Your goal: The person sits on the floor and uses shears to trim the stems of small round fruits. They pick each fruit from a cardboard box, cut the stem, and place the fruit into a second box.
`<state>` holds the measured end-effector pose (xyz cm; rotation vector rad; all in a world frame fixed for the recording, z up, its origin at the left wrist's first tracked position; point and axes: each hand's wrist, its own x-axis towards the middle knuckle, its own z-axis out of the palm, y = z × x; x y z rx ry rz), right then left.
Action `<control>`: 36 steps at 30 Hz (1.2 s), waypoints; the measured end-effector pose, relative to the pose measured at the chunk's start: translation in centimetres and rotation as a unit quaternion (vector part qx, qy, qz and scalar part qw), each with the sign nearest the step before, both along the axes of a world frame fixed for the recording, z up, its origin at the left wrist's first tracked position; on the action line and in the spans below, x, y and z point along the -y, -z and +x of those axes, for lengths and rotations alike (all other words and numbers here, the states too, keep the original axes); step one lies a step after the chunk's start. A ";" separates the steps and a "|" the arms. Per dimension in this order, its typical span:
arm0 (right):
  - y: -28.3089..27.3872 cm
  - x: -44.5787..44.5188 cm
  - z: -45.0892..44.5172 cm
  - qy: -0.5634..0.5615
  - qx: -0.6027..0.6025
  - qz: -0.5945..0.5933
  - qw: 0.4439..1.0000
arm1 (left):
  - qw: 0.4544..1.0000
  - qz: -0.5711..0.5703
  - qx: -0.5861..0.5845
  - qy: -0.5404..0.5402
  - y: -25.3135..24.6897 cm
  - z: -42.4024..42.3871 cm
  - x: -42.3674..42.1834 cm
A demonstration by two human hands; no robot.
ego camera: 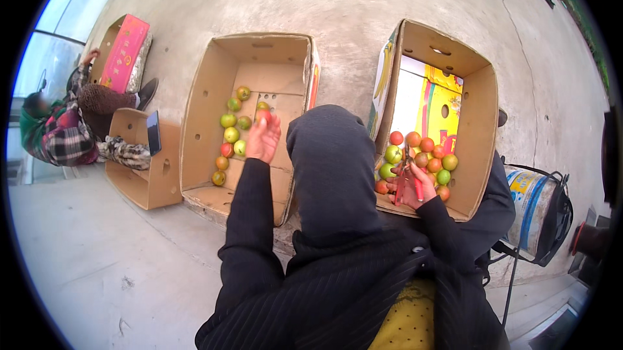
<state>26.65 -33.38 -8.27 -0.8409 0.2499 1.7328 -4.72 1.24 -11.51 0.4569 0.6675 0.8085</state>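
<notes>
My left hand (264,141) is over the left cardboard box (207,106), with a red tomato (263,115) at its thumb and fingertips. Several green and reddish tomatoes (231,134) lie on that box's floor, mostly along its left half. Red-handled pruning shears (408,167) are in my right hand (422,185), blades pointing away from me. This hand is low inside the right cardboard box (474,121), close above a cluster of red, orange and green tomatoes (427,144). My fingers and the shears hide part of the cluster.
My bent knee (336,170) stands between the two boxes. At far left another person (63,131) sits beside a pink box (125,53) and a smaller cardboard box (163,175) with a phone (154,133) at its edge. A white bucket (530,209) with straps stands at right on the concrete floor (350,4).
</notes>
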 end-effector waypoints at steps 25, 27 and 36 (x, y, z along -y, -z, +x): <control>-17.2 0.4 3.4 0.096 0.866 0.009 0.491 | 0.761 0.485 -0.239 0.359 -24.2 27.3 14.9; -17.1 -0.2 3.6 0.099 0.876 0.003 0.472 | 0.759 0.488 -0.234 0.362 -24.3 27.3 14.9; -16.7 -0.6 3.8 0.084 0.890 -0.013 0.448 | 0.732 0.538 -0.237 0.345 -24.6 27.1 15.1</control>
